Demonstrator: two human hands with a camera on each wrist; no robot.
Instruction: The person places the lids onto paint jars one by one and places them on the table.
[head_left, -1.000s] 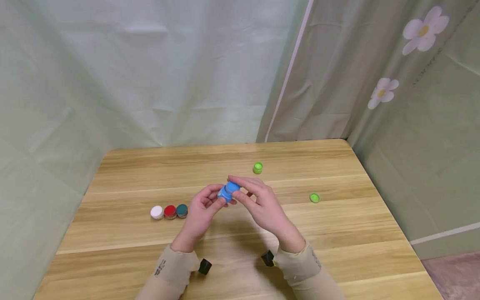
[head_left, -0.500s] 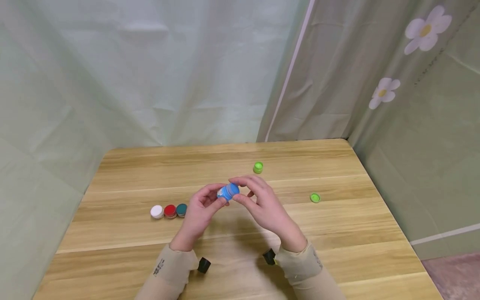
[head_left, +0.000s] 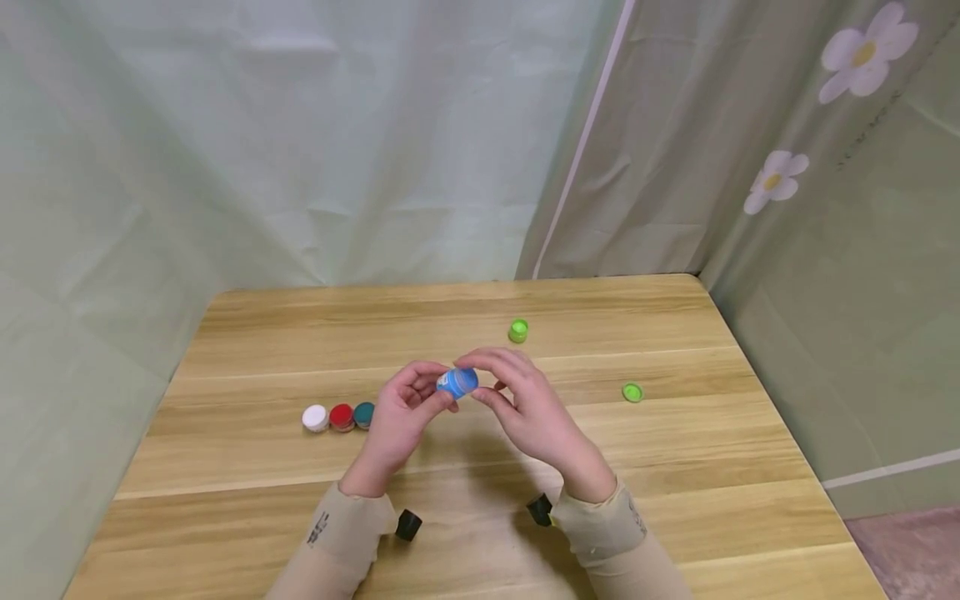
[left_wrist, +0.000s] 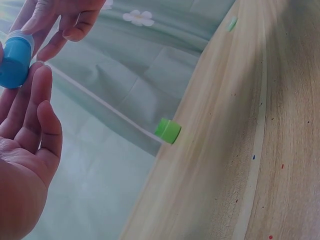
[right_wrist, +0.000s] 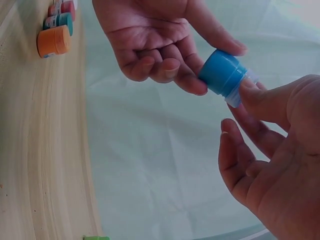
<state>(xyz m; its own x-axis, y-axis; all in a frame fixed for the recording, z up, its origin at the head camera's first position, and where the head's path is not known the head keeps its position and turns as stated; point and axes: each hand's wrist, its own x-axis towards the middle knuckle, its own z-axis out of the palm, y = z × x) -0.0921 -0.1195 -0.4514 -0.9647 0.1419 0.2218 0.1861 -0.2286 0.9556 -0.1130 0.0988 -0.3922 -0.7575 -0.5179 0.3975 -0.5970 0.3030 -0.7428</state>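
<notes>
A small blue paint jar [head_left: 456, 382] is held up over the table between both hands, lying tilted on its side. My left hand [head_left: 397, 421] grips the body, thumb on the near side and fingers beyond. At the other end, my right hand [head_left: 531, 410] pinches the lid between thumb and forefinger. The right wrist view shows its pale translucent rim [right_wrist: 235, 95] under the right thumb [right_wrist: 260, 97]. The lid sits in line with the body. The remaining right fingers are loosely bent below it.
White [head_left: 315, 418], red [head_left: 342, 417] and teal [head_left: 364, 415] jars stand in a row left of my left hand; an orange jar [right_wrist: 53, 42] shows beside them in the right wrist view. A lidless green jar [head_left: 518, 331] stands farther back, its lid [head_left: 633, 392] at the right.
The blue lid, askew over the jar one second ago, has come into line with it. The jar has tipped more onto its side; both hands stay nearly in place.
</notes>
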